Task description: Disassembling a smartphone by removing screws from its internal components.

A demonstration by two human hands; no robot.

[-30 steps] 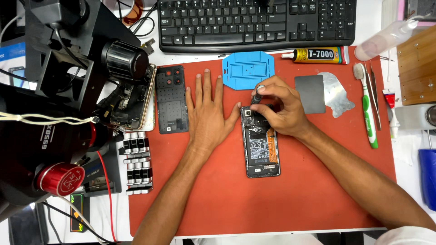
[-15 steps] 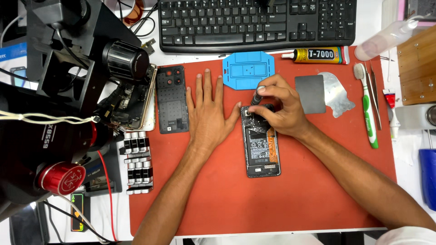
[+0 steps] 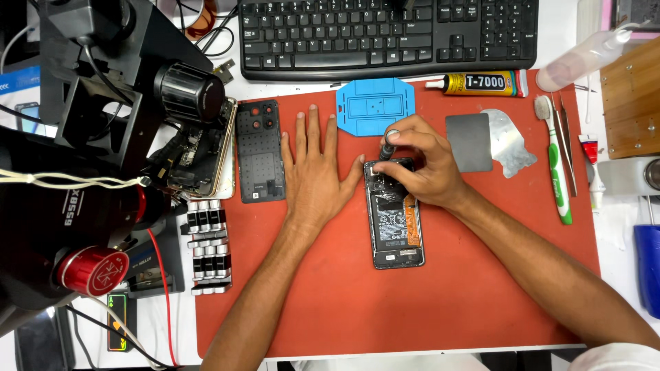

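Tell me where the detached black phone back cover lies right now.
The detached black phone back cover lies flat at the red work mat's upper-left corner in the head view, just left of the flat left hand.

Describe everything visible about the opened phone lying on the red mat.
The opened black smartphone lies flat and lengthwise on the red work mat, its back cover off. A dark battery fills its middle, with an orange strip along its right edge and a narrow board at the bottom end. The right hand covers its top end and holds a small dark-handled screwdriver upright there. The left hand lies flat beside it, thumb close to its upper left corner.
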